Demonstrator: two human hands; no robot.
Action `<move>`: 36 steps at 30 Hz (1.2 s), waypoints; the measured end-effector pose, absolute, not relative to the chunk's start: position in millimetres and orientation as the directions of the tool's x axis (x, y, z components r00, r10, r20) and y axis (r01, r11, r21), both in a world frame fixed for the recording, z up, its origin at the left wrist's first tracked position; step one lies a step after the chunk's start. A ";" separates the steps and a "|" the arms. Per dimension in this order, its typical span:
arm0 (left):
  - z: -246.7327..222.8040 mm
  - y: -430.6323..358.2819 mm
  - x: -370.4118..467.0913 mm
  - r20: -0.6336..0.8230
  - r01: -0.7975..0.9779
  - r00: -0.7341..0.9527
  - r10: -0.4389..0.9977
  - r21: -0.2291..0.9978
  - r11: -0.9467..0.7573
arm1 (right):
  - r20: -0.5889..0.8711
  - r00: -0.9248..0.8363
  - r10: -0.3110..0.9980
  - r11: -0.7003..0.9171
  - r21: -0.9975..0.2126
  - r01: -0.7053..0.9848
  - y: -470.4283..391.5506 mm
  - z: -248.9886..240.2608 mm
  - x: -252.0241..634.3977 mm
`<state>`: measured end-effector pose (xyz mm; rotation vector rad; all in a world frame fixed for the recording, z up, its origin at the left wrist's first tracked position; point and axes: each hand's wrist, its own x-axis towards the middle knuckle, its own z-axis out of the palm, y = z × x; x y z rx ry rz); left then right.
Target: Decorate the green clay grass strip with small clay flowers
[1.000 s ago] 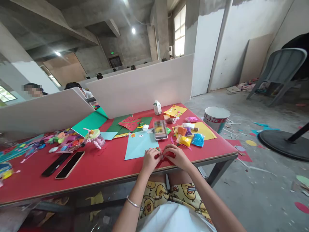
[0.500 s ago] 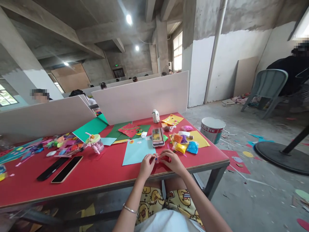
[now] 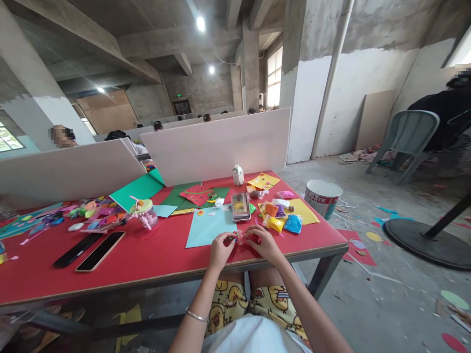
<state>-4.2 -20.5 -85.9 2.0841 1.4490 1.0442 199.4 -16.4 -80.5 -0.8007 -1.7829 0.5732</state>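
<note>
Two phones (image 3: 88,250) are lying on the red table (image 3: 147,260), clay bags (image 3: 281,218) sitting right, white bucket (image 3: 324,196) standing beside

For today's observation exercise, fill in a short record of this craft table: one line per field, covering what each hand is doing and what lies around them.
Left hand: left hand pinches one side of a small clear packet
Right hand: right hand pinches its other side
Surface: red table, hands at its near edge
Just beyond hands: light blue sheet
Right of sheet: coloured clay bags on yellow paper
Left side: two phones lying flat, lidded jar
Back: white divider boards
Floor: white bucket, paper scraps
</note>
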 end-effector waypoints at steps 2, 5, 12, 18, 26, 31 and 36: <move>-84.2 -21.3 -2.5 0.361 0.628 0.218 0.907 0.660 -0.413 | 0.620 -0.242 0.746 0.666 -0.704 0.248 -16.9 -80.2 199.2; -82.0 -22.2 -0.3 0.374 0.632 0.263 0.890 0.630 -0.451 | 0.620 -0.271 0.736 0.676 -0.694 0.249 -18.1 -80.1 198.1; -82.5 -23.6 0.8 0.366 0.683 0.274 0.889 0.577 -0.448 | 0.622 -0.337 0.706 0.706 -0.655 0.269 -22.0 -80.2 195.0; -81.0 -24.2 1.0 0.320 0.678 0.332 0.887 0.573 -0.460 | 0.626 -0.339 0.702 0.712 -0.635 0.300 -22.0 -82.0 196.0; -79.4 -24.7 1.0 0.275 0.661 0.339 0.900 0.611 -0.436 | 0.650 -0.352 0.674 0.738 -0.611 0.286 -24.4 -79.7 195.8; -77.5 -28.3 4.1 0.272 0.647 0.312 0.910 0.641 -0.413 | 0.650 -0.341 0.679 0.734 -0.608 0.303 -25.3 -80.4 196.1; -82.4 -28.9 6.4 0.294 0.627 0.216 0.931 0.690 -0.363 | 0.634 -0.319 0.704 0.710 -0.615 0.343 -26.5 -83.4 198.6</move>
